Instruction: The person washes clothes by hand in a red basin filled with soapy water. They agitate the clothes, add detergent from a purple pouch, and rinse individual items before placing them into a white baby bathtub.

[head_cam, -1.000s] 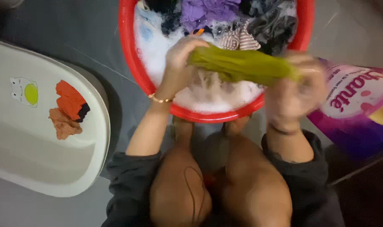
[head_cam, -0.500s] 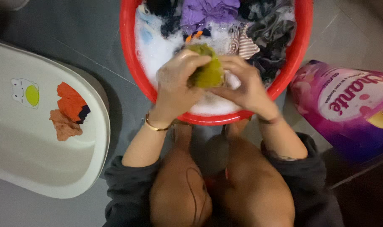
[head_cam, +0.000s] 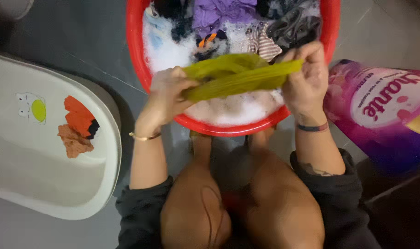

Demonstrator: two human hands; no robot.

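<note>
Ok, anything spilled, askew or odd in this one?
Nothing stands out. Both hands, left hand and right hand, hold a yellow-green cloth stretched over the red basin; the suds sit inside it. The purple pouch lies beside it.

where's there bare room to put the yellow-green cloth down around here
Most of the white tub is bare, right of and below its orange cloth and brownish cloth. Grey floor between tub and red basin is open. The basin is crowded with suds and clothes; both hands, left hand and right hand, stretch the yellow-green cloth there. The purple pouch fills the right.
</note>
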